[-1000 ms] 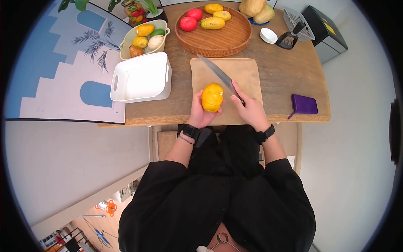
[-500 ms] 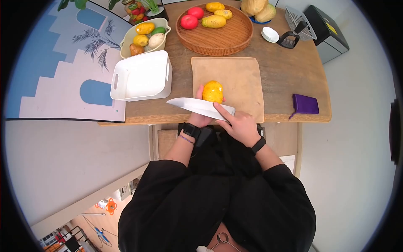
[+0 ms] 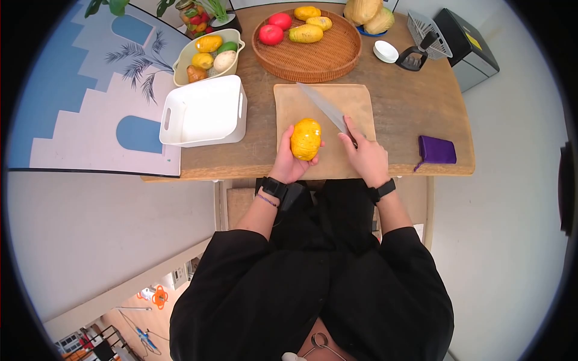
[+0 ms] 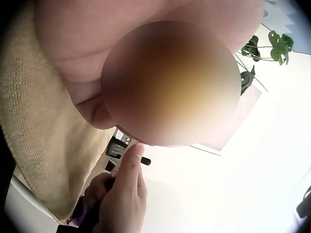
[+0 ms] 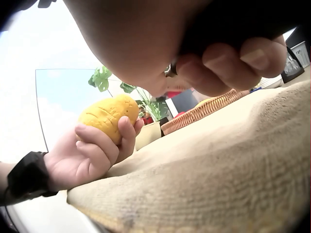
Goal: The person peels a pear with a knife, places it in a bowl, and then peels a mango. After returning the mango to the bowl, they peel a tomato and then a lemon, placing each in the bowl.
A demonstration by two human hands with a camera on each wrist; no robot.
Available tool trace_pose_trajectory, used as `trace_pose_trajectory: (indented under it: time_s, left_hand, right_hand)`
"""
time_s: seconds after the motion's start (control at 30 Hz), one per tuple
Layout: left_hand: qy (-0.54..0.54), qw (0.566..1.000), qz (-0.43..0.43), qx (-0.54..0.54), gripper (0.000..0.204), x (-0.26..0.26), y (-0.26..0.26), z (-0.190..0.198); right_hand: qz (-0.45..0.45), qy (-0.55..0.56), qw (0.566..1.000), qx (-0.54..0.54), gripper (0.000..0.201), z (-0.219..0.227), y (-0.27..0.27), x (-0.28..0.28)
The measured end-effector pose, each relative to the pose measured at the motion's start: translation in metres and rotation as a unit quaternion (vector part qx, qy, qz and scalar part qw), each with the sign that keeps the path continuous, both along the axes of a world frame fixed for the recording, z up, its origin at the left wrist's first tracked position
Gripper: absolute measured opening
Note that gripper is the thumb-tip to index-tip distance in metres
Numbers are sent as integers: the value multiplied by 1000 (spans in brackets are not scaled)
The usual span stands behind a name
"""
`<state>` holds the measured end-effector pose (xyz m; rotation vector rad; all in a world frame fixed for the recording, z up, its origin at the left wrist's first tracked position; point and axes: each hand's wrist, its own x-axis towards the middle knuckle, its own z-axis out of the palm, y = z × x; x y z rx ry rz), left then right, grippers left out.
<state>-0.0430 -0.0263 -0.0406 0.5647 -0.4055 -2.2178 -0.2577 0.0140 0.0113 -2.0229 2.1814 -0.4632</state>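
Note:
A yellow, bumpy oval fruit or vegetable [image 3: 306, 139] rests in my left hand [image 3: 288, 163], whose fingers curl round it above the near part of the tan cloth [image 3: 289, 99]. In the right wrist view the yellow piece [image 5: 110, 115] shows fine cracks and the left hand's fingers [image 5: 95, 151] wrap its underside. My right hand [image 3: 369, 161] grips the dark handle of a large knife [image 3: 325, 106], with the blade slanting up and left, apart from the yellow piece. A large blurred round shape covers most of the left wrist view.
A white bin [image 3: 201, 114] and a cream basket of produce [image 3: 176, 66] stand at the left. The round wicker tray [image 3: 313, 57] lies behind the cloth. At the right are a purple pouch [image 3: 438, 150], a white bowl [image 3: 385, 52] and a black-handled tool [image 3: 413, 58].
Half a second ago the knife blade lay across in front of the yellow piece, over the left hand. The right hand has since swung it away, up and to the right. The left hand keeps its hold.

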Motion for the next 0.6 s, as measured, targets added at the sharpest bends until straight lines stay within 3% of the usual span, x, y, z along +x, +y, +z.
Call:
trace_pose_trajectory:
  time_s: [0.07,0.13,0.2,0.3,0.33,0.53,0.6]
  left_hand:
    - [-4,1000,22,11,59,-2,-1,0]
    - [-8,999,40,26,59,-1,-1,-8]
    - [97,995,15,18,63,2,-5,-29]
    - [3,1000,24,13,66,-3,-1,-23]
    - [56,998,-30,-13,67,4,-3,-25]
    - [14,999,30,-5,67,-2,-2,-27]
    - [-8,1000,13,-5,70,-3,-2,-25]
  right_hand:
    - [-11,-24,1000,5,55,0,3,1]
    - [46,-71,995,-59,56,0,15,8]
    - [88,-81,991,-54,58,3,29,21]
    - [148,-64,986,-45,61,2,41,37]
    - [164,-37,985,-42,62,0,41,40]
    - [170,-45,982,-72,63,-9,36,44]
    - [179,-42,981,-56,63,-7,37,44]
